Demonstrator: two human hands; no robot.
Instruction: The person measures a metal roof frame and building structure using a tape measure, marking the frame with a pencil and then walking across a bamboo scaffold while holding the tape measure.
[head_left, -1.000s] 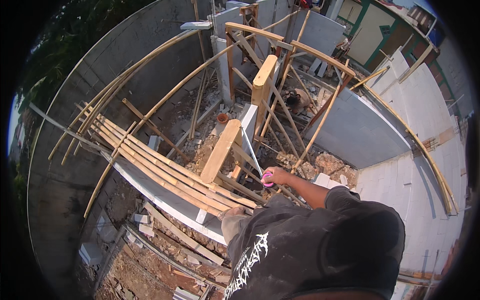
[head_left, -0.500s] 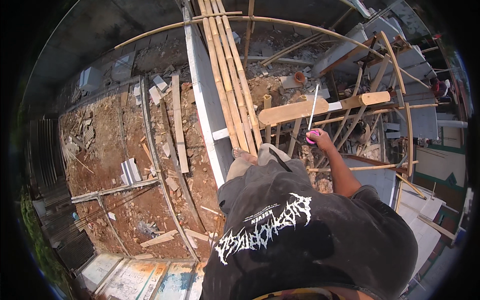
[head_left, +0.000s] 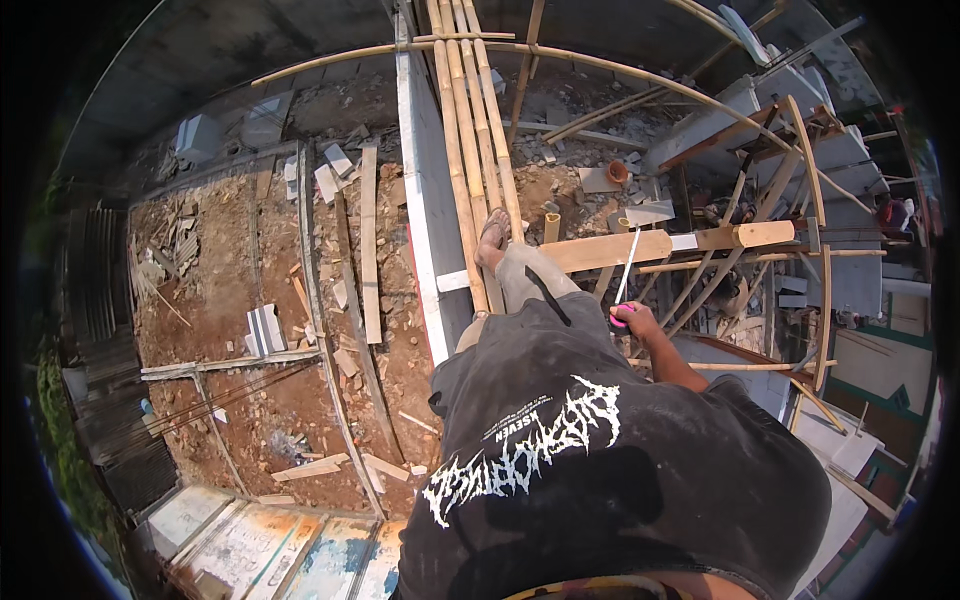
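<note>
1 pink tape measure (head_left: 621, 314) sits in the right hand (head_left: 645, 324), fingers wrapped round it, near the wooden board (head_left: 602, 252); judged light, its extended blade (head_left: 627, 266) likely to buckle; best held bodily; left hand unseen, fingers undeterminable.

Right forearm (head_left: 678, 362) stretched forward — fingers (head_left: 641, 319) curled tight.

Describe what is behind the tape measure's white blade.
A pale wooden plank shows on either side of the blade. The strip directly behind is covered, and whether they touch cannot be told. The right hand hides part of the pink tape measure.
</note>
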